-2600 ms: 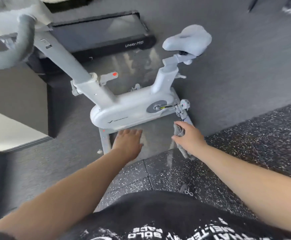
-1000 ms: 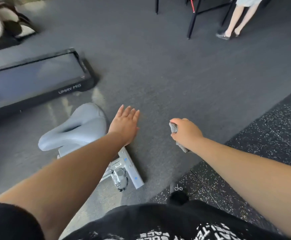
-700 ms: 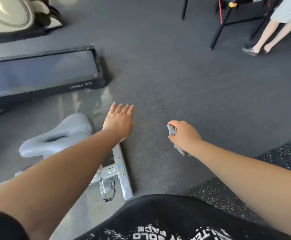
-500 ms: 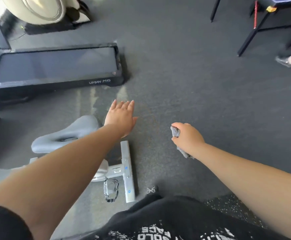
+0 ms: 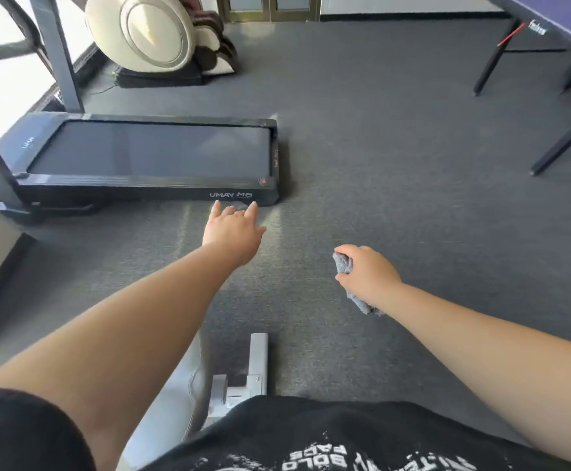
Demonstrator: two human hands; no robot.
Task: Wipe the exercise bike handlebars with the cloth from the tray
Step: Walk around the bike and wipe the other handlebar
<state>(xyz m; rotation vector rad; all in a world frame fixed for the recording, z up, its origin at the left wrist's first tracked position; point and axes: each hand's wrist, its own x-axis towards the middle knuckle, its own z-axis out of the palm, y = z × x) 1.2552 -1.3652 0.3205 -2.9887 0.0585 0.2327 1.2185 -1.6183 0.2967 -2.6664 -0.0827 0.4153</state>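
Cloth [image 5: 345, 266] is bunched in the right hand [image 5: 367, 275], whose fingers are curled around it; one grey end comes out at the front by the thumb and another hangs below the wrist. The left hand [image 5: 233, 229] holds nothing: it is stretched forward over the carpet [image 5: 396, 164] with relaxed, slightly spread fingers, the palm down. The handlebars are not in view, and the tray is not in view either. Of the bike [image 5: 255, 365] I see only a pale foot bar and part of the frame at the bottom edge, close to the person's body. I judge that the step in hand is a carrying step, with the cloth gripped and no wiping going on, because the cloth touches no surface. Whether the handlebars are already wiped I cannot tell. The next move would call for bringing the handlebars or the tray back into view, keeping the grip on the cloth. Counted: one cloth, two hands, one bike part, one treadmill [image 5: 148, 158], one massage chair [image 5: 154, 35] and one table [image 5: 549, 25] with black and red legs.
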